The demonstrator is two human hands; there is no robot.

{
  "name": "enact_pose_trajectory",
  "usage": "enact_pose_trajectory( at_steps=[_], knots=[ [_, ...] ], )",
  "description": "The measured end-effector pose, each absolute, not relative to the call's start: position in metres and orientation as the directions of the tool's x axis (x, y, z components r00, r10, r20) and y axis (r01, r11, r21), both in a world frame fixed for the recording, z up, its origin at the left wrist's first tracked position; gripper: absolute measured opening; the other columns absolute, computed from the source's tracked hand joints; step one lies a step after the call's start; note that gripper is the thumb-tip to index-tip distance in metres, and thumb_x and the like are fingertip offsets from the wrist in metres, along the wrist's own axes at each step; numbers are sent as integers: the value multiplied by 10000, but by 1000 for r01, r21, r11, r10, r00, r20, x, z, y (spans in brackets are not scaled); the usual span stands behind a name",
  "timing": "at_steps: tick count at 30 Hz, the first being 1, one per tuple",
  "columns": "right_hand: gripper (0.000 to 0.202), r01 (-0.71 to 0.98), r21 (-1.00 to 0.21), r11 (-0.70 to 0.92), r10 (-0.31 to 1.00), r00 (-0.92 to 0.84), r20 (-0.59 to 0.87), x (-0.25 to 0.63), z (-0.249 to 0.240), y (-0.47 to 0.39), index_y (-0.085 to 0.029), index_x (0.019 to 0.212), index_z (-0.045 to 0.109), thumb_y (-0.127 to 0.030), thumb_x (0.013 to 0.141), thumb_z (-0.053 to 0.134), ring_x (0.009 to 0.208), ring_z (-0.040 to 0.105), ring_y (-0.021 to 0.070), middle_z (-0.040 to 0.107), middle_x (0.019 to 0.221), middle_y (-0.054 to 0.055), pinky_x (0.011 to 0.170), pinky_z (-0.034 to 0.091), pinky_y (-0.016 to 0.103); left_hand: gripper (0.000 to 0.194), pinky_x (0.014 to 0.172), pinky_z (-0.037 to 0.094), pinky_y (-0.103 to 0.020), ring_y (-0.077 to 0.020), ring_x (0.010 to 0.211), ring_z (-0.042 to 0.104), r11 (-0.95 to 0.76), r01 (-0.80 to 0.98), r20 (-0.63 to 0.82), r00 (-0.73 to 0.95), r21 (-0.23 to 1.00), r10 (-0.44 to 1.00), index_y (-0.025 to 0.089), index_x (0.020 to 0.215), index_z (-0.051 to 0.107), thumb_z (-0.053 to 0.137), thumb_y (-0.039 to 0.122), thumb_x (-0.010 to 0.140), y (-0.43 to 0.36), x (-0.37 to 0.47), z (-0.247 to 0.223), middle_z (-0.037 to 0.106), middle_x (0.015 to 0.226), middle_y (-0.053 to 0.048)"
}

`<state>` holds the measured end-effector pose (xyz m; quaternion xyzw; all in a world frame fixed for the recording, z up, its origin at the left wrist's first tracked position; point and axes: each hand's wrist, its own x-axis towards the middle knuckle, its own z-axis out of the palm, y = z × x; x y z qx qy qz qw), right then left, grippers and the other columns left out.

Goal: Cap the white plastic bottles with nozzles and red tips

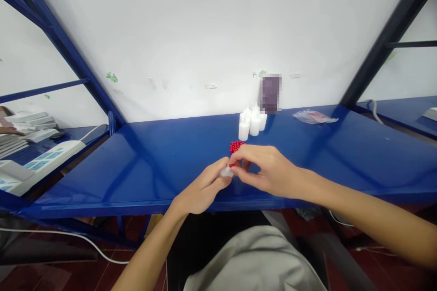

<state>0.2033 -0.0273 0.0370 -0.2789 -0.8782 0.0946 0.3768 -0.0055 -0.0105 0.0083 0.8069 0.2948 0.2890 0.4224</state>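
My left hand [205, 188] is closed round a small white bottle [225, 172], tilted with its top toward my right hand. Between the thumb and forefinger of my right hand [268, 168] is a small red cap [231, 165], held at the bottle's tip. Whether the cap is seated on the tip or only against it I cannot tell. Just beyond my hands, a cluster of red caps [236, 146] stands on the blue table. Behind them is a group of white bottles [243, 131], upright and close together.
A clear plastic bag [314, 117] with something red inside lies at the back right of the blue table [153, 154]. A blurred dark object [271, 94] leans on the wall. Blue frame posts [68, 47] flank the table, and a white power strip [51, 161] is at the left.
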Motion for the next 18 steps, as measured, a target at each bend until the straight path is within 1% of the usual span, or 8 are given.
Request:
enact_pose_trajectory(
  at_steps=[2,4,7,9,12,14,16,18],
  knots=[
    [66,412,-369,833,553,-593,586,202,38,-27,-183,951,614,-192,938,550,706,581,125,641,814,16,643,478,256,222,940,477,-359,-237,1036,572,-461,159,255,657,873,709,194,997,611,448,337,946,-10,-4,9,646,1034,-60],
    [70,391,-379,839,545,-616,569,201,38,-25,-182,935,616,-187,935,547,691,562,125,622,797,13,636,475,259,252,898,482,-347,-227,976,574,-442,98,284,641,891,713,177,966,607,460,379,937,-10,-1,8,639,992,-62],
    [83,370,-374,851,525,-627,575,198,36,-21,-180,951,621,-148,908,558,695,560,124,634,813,13,639,475,260,318,720,466,-291,-169,760,528,-387,70,276,586,919,762,157,842,586,462,432,943,-11,3,6,579,790,-41],
    [92,343,-388,856,515,-633,578,195,34,-19,-178,959,621,-136,892,574,705,569,119,643,832,14,638,477,253,332,626,424,-272,-139,651,471,-357,41,279,546,933,790,157,732,553,478,415,927,-12,5,2,507,673,-18],
    [80,281,-462,841,521,-651,552,188,34,-17,-179,929,610,-130,868,594,694,574,107,640,833,9,626,477,238,342,551,373,-269,-123,564,427,-339,-19,303,495,941,814,166,613,489,479,388,874,-13,7,-5,449,583,-5],
    [77,258,-513,818,539,-655,529,184,37,-15,-180,886,598,-122,837,603,662,562,101,626,804,0,602,467,232,374,527,341,-271,-117,530,400,-357,-33,332,458,933,825,172,579,465,463,411,867,-13,9,-8,427,544,2],
    [78,245,-595,766,588,-642,492,183,43,-7,-182,842,580,-120,801,605,603,540,97,600,729,-19,560,447,229,421,541,341,-271,-118,537,405,-378,-22,352,416,926,839,172,593,467,431,456,901,-12,11,-9,448,553,1],
    [63,242,-697,675,679,-573,459,183,50,7,-185,809,555,-141,787,594,548,521,94,571,659,-37,526,423,231,436,564,355,-267,-122,556,430,-346,9,317,376,938,871,169,658,496,373,472,946,-11,12,-9,484,586,0]
  ],
)
